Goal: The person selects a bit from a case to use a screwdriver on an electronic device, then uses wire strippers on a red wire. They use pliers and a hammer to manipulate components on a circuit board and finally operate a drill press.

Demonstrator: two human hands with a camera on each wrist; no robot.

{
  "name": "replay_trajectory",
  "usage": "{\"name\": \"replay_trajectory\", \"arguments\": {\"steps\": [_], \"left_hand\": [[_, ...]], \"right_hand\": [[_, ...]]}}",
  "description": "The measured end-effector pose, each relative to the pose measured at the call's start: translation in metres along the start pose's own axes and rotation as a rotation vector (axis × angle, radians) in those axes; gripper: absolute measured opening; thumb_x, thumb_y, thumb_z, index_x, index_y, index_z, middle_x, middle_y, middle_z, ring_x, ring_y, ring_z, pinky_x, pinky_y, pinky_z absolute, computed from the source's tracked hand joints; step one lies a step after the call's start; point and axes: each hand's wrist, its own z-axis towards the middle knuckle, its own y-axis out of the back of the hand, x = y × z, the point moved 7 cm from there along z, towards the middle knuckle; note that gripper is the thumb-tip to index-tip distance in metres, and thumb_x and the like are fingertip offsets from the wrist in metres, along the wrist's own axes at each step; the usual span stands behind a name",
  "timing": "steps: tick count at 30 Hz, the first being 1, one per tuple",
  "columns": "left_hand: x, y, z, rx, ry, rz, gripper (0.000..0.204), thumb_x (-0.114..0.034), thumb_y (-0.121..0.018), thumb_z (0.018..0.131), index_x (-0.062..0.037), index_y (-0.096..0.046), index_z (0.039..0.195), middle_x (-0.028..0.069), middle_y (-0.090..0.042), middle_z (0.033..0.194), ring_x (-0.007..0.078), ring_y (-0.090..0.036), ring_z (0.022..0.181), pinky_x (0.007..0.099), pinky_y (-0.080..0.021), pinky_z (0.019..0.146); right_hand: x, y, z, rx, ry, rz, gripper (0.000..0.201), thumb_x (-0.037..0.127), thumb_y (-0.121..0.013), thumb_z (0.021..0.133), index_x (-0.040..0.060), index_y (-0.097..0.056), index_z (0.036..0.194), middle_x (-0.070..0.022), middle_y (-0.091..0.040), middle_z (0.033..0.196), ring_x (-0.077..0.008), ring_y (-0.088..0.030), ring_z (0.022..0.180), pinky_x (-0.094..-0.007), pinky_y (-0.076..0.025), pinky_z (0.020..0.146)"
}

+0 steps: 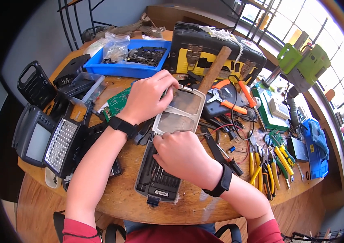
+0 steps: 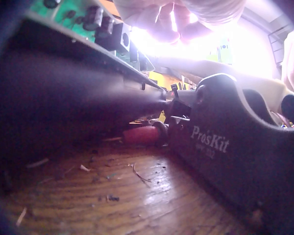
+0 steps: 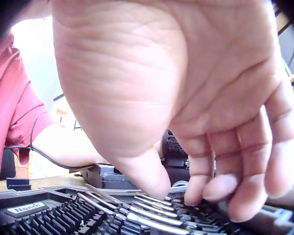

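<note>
A dark precision screwdriver case (image 1: 161, 192) labelled "Nanch" lies open in front of me, its rows of slim metal screwdriver bits (image 3: 157, 220) showing. Its pale-framed clear lid (image 1: 180, 115) is folded away from me. My left hand (image 1: 149, 95) has curled fingers at the lid's upper left edge and grips it there. My right hand (image 1: 184, 154) reaches down over the case. Up close in the right wrist view, its thumb and loosely bent fingers are apart, right at the bits, with nothing seen between them. A dark Pro'sKit tool (image 2: 225, 147) lies below my left hand.
Beside my left wrist is a green circuit board (image 1: 117, 103). A wooden-handled hammer (image 1: 214, 71), pliers (image 1: 267, 168) and cables crowd the right side. A blue tray (image 1: 131, 73) and a black-yellow toolbox (image 1: 216, 52) stand behind. An LED lamp (image 1: 61, 141) stands left.
</note>
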Motion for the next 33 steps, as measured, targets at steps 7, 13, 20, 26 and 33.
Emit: {"name": "replay_trajectory", "arguments": {"steps": [7, 13, 20, 26, 33], "left_hand": [[0.0, -0.001, 0.0, 0.0, 0.01, -0.009, 0.007, -0.004, -0.064, 0.091, -0.0077, -0.068, 0.095, 0.0046, -0.067, 0.094, 0.0239, -0.062, 0.063, 0.0361, -0.048, 0.057], [0.001, -0.001, 0.002, 0.072, 0.079, 0.012, 0.006, -0.007, -0.063, 0.092, -0.0085, -0.067, 0.095, 0.0062, -0.067, 0.095, 0.0318, -0.068, 0.079, 0.0433, -0.054, 0.067], [0.001, -0.002, 0.001, 0.011, 0.024, -0.007, 0.007, -0.003, -0.064, 0.09, -0.0061, -0.067, 0.095, 0.0053, -0.066, 0.093, 0.0216, -0.061, 0.062, 0.0345, -0.048, 0.058], [0.003, 0.0, 0.001, -0.02, 0.007, 0.089, 0.014, -0.006, -0.06, 0.093, -0.0059, -0.066, 0.106, 0.0093, -0.068, 0.098, 0.0276, -0.067, 0.089, 0.0401, -0.053, 0.079], [0.009, -0.005, 0.0, 0.064, 0.106, 0.051, 0.019, -0.008, -0.06, 0.093, -0.009, -0.068, 0.11, 0.0077, -0.072, 0.097, 0.0284, -0.067, 0.099, 0.0429, -0.055, 0.083]], "right_hand": [[0.004, -0.003, 0.0, -0.082, 0.032, -0.023, 0.022, 0.025, -0.069, 0.09, 0.0044, -0.064, 0.084, -0.009, -0.066, 0.074, -0.0262, -0.071, 0.07, -0.037, -0.054, 0.061], [0.009, -0.002, -0.001, -0.12, 0.041, -0.116, 0.007, 0.016, -0.066, 0.085, 0.0089, -0.066, 0.081, -0.0047, -0.069, 0.072, -0.0192, -0.071, 0.067, -0.0318, -0.051, 0.057], [0.007, -0.003, 0.0, -0.115, 0.043, -0.045, 0.015, 0.017, -0.064, 0.088, 0.0046, -0.063, 0.081, -0.0097, -0.066, 0.071, -0.0251, -0.07, 0.066, -0.0366, -0.053, 0.056], [0.007, -0.003, -0.001, -0.102, 0.047, -0.048, 0.014, 0.017, -0.064, 0.088, 0.0043, -0.063, 0.082, -0.0097, -0.067, 0.071, -0.0253, -0.071, 0.066, -0.0365, -0.053, 0.056], [0.009, 0.0, -0.002, -0.101, 0.041, -0.028, 0.022, 0.025, -0.066, 0.092, 0.0047, -0.064, 0.084, -0.0092, -0.067, 0.07, -0.0253, -0.071, 0.066, -0.0371, -0.053, 0.056]]}}
